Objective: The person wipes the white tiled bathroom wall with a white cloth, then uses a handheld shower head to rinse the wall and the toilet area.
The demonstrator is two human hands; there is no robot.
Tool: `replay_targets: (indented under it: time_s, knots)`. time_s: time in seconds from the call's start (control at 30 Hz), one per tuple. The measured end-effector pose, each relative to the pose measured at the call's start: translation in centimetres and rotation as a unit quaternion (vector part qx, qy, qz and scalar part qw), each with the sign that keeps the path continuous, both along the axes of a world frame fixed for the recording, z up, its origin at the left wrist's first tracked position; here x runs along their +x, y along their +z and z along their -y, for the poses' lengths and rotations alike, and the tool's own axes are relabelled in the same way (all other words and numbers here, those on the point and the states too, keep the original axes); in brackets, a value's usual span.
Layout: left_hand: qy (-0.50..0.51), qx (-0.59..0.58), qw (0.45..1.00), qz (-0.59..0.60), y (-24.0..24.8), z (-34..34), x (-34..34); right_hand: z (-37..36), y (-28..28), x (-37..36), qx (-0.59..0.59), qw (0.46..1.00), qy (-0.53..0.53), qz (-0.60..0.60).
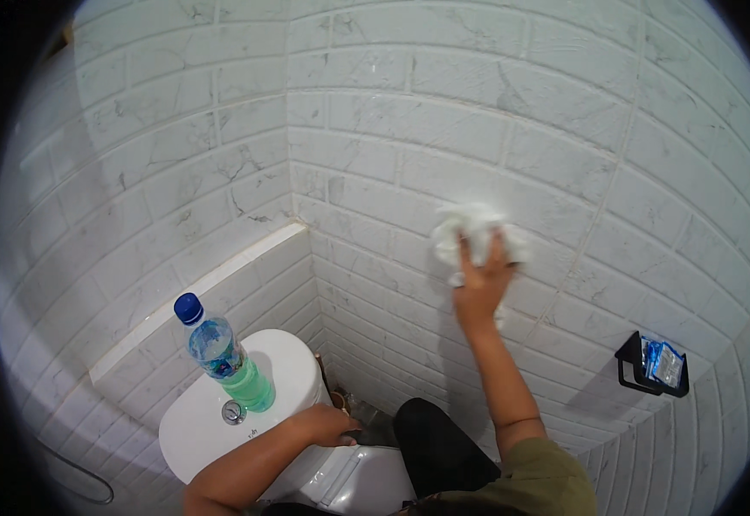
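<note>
My right hand (483, 288) presses a bunched white cloth (469, 225) flat against the tiled wall (375, 172), fingers spread over it. The cloth is slightly blurred. Low in the view, my left hand (327, 424) is closed beside the white toilet (362, 482), its fingers curled at a dark shape that I cannot make out. On the toilet's cistern lid (284, 357) stands a clear plastic bottle (220, 353) with a blue cap and green liquid at the bottom. It is just behind a round silver flush button (234, 413).
A black wall holder (641, 378) with blue packets (663, 361) is fixed on the right. A low tiled ledge (203, 297) runs behind the cistern. A grey hose (78, 473) curves at lower left. My dark-clothed knee (431, 439) is beside the toilet.
</note>
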State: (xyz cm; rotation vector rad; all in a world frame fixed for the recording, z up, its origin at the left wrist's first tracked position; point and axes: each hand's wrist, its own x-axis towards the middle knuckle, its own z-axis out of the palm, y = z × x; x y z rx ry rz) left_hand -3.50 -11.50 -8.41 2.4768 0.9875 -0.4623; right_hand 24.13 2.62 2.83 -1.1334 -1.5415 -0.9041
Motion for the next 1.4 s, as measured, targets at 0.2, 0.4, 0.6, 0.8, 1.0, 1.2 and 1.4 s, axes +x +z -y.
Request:
replay_targets:
  time_s: [0.2,0.4,0.6,0.8,1.0,1.2,1.4]
  knots:
    - [-0.004,0.005,1.000,0.026,-1.0,-0.3,-0.1,-8.1,-18.3,-8.1,-0.184,0.941,0.147,0.244]
    - [0.015,0.005,0.998,0.069,-1.9,0.2,-0.9,-11.1,-15.0,-15.6,-0.129,0.931,0.162,0.302]
    - [0.016,-0.006,0.998,0.058,-1.9,0.1,-0.4,-12.4,-4.4,-18.6,-0.021,0.973,0.141,0.184]
    - [0.021,-0.023,0.999,0.030,-0.7,0.1,0.1,-14.1,-19.5,-20.6,-0.102,0.942,0.188,0.260]
    - [0.016,0.004,0.998,0.063,-1.6,0.3,-0.1,-14.3,-37.1,-20.7,-0.248,0.889,0.221,0.315]
    - [0.012,-0.010,0.998,0.069,-1.0,-0.3,0.0,-15.1,-41.7,-19.6,-0.287,0.868,0.196,0.353]
    - [0.029,-0.030,0.997,0.059,-1.2,0.1,-0.4,-12.5,-20.3,-20.0,-0.214,0.927,0.216,0.217]
